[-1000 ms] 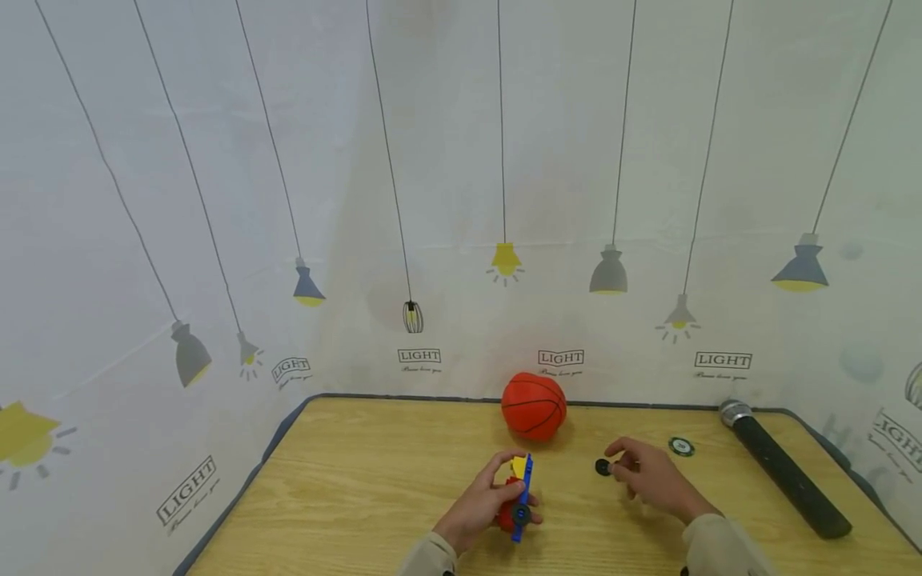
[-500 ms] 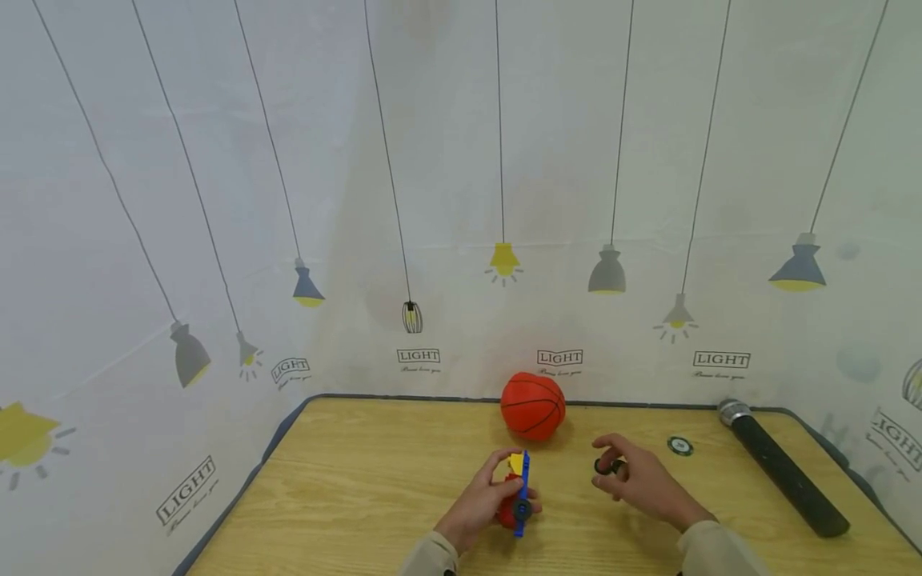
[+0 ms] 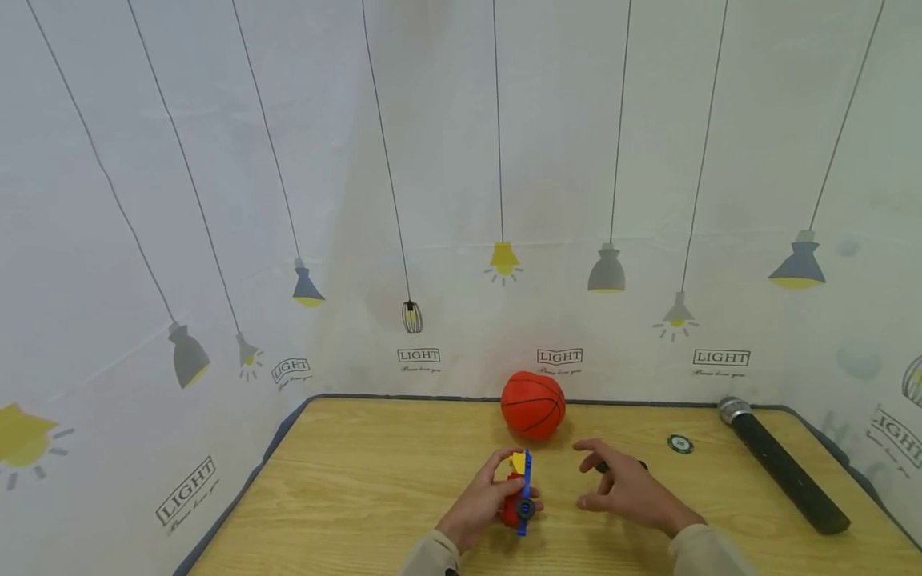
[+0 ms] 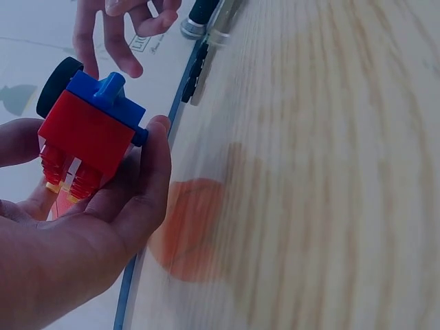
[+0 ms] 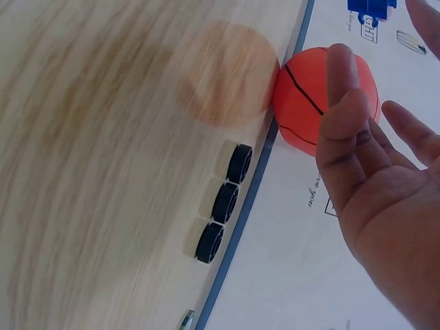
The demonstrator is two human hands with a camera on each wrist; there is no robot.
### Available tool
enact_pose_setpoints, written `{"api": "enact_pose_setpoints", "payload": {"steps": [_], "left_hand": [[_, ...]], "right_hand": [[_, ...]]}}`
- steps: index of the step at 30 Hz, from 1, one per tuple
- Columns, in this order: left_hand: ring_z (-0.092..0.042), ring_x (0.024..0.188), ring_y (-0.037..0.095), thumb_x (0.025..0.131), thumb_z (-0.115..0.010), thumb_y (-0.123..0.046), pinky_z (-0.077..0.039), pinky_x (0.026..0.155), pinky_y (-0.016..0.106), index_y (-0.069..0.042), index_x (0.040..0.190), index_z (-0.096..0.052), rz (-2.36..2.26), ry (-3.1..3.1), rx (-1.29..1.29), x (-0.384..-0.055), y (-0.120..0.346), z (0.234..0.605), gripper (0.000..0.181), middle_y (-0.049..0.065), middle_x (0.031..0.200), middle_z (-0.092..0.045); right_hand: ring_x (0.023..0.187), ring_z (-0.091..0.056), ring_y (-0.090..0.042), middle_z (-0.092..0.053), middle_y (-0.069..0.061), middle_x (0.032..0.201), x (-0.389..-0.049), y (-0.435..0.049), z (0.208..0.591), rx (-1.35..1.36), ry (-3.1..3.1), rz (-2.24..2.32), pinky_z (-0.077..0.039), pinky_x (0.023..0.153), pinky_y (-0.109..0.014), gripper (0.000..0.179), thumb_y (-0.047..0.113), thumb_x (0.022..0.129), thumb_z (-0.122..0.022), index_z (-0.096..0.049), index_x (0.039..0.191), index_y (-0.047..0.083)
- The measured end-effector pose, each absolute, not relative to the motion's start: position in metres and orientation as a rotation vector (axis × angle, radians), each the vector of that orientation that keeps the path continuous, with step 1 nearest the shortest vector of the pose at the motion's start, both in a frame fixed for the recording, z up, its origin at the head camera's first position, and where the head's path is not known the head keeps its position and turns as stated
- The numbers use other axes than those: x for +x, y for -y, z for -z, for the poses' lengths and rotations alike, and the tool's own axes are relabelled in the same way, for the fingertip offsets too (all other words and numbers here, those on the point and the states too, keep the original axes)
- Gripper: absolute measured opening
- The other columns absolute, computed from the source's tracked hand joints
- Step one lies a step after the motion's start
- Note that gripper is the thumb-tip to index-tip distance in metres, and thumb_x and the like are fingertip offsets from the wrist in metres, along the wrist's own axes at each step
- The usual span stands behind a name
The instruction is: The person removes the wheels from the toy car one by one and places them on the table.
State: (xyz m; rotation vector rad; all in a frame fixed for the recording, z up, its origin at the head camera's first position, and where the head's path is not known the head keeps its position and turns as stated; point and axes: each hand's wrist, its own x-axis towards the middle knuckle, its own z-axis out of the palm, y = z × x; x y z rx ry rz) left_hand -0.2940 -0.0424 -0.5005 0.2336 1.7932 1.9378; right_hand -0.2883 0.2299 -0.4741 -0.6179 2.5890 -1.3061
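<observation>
My left hand (image 3: pixel 481 500) grips a small toy block vehicle (image 4: pixel 89 130), red and blue with a yellow part and a black wheel on one side. Fingers and thumb hold it above the table, to the left of my right hand. The right hand (image 3: pixel 634 490) is in the air with its fingers loosely bent and apart, and nothing shows between them. Beyond it on the table stand three small black wheels (image 5: pixel 225 202) in a row, mostly hidden behind that hand in the head view.
An orange-red toy basketball (image 3: pixel 533 406) sits near the table's back edge. At the right lie a round poker chip (image 3: pixel 680 444) and a black microphone (image 3: pixel 785 468) with a silver head. A white wall sheet (image 3: pixel 461 160) printed with lamps surrounds the wooden table (image 3: pixel 360 472).
My right hand has moved left from beside a black wheel toward the toy vehicle, its fingers spreading apart. The left hand and the toy vehicle have barely moved.
</observation>
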Motion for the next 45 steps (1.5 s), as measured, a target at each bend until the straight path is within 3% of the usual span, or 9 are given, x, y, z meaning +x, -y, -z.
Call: {"api": "enact_pose_setpoints", "payload": {"steps": [17, 23, 31, 41, 45], "left_hand": [[-0.073, 0.102, 0.025, 0.107, -0.047, -0.022, -0.059, 0.083, 0.043, -0.024, 0.152, -0.034, -1.937, -1.81, 0.244, -0.294, 0.04, 0.503, 0.047, 0.016, 0.115, -0.073], [-0.074, 0.103, 0.026, 0.107, -0.047, -0.021, -0.058, 0.086, 0.047, -0.024, 0.151, -0.035, -1.936, -1.82, 0.243, -0.293, 0.04, 0.501, 0.046, 0.017, 0.117, -0.072], [-0.073, 0.104, 0.026, 0.106, -0.048, -0.023, -0.058, 0.085, 0.043, -0.023, 0.151, -0.035, -1.938, -1.805, 0.246, -0.292, 0.04, 0.498, 0.047, 0.015, 0.115, -0.072], [-0.073, 0.101, 0.024, 0.107, -0.048, -0.021, -0.057, 0.086, 0.042, -0.024, 0.151, -0.037, -1.939, -1.798, 0.238, -0.292, 0.041, 0.499, 0.046, 0.012, 0.113, -0.074], [-0.073, 0.101, 0.024, 0.106, -0.048, -0.022, -0.056, 0.084, 0.039, -0.024, 0.151, -0.036, -1.938, -1.794, 0.238, -0.292, 0.041, 0.498, 0.046, 0.01, 0.111, -0.074]], "right_hand": [[0.071, -0.065, -0.012, -0.061, -0.026, 0.121, -0.281, -0.215, 0.471, -0.803, -2.48, 1.384, -0.054, 0.067, -0.028, 0.079, 0.02, 0.082, -0.084, -0.041, 0.146, 0.006], [0.071, -0.064, -0.014, -0.062, -0.024, 0.118, -0.278, -0.209, 0.467, -0.808, -2.442, 1.388, -0.054, 0.067, -0.027, 0.076, 0.021, 0.083, -0.083, -0.043, 0.145, 0.005], [0.072, -0.064, -0.012, -0.065, -0.02, 0.111, -0.276, -0.202, 0.461, -0.828, -2.457, 1.343, -0.054, 0.068, -0.026, 0.073, 0.024, 0.083, -0.083, -0.045, 0.143, 0.006], [0.075, -0.062, -0.004, -0.071, -0.009, 0.097, -0.276, -0.196, 0.463, -0.888, -2.501, 1.274, -0.053, 0.066, -0.023, 0.029, 0.017, 0.088, -0.077, -0.067, 0.114, 0.006], [0.075, -0.061, -0.003, -0.072, -0.01, 0.095, -0.275, -0.194, 0.463, -0.91, -2.504, 1.287, -0.053, 0.065, -0.023, 0.023, 0.016, 0.089, -0.076, -0.07, 0.11, 0.009]]}}
